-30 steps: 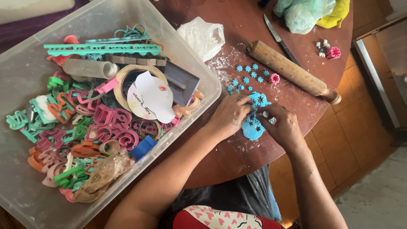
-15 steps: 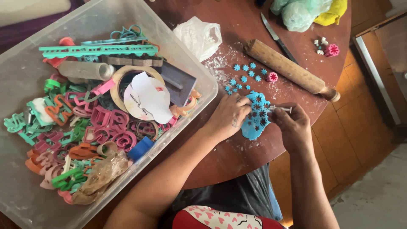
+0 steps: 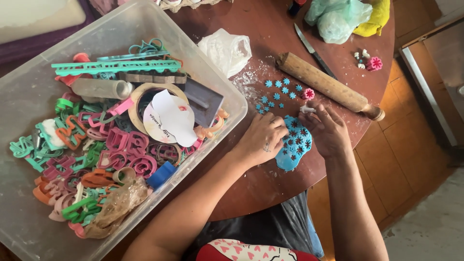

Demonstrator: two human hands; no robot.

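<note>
While a clear plastic bin (image 3: pixel 34 96) full of coloured cutters fills the left side of the round wooden worktop (image 3: pixel 270 34), both hands work at the worktop's near edge. Inside the bin lie pink, green and orange letter-shaped cutters (image 3: pixel 121 145), a roll of tape (image 3: pixel 145 96) and a white paper cut-out (image 3: pixel 171 118). Just beyond the bin's right wall sits a crumpled white bag (image 3: pixel 227 48). The left hand (image 3: pixel 261 140) rests with curled fingers on the left edge of a flat blue sheet of paste (image 3: pixel 292 145), which lies near the worktop's front edge and is pierced with many flower-shaped holes. Small blue flowers (image 3: pixel 278 92) are scattered on a floury patch just behind the sheet. The right hand (image 3: pixel 326 130) touches the sheet's right edge and pinches a small white plunger cutter (image 3: pixel 307 109) between its fingertips. Behind it a wooden rolling pin (image 3: pixel 328 87) lies slantwise, with a pink flower (image 3: pixel 308 94) beside it and a knife (image 3: pixel 314 53) just beyond. Toward the far right edge lie another pink flower (image 3: pixel 373 63), a pale green bag (image 3: pixel 338 19) and a yellow cloth (image 3: pixel 374 17).
</note>
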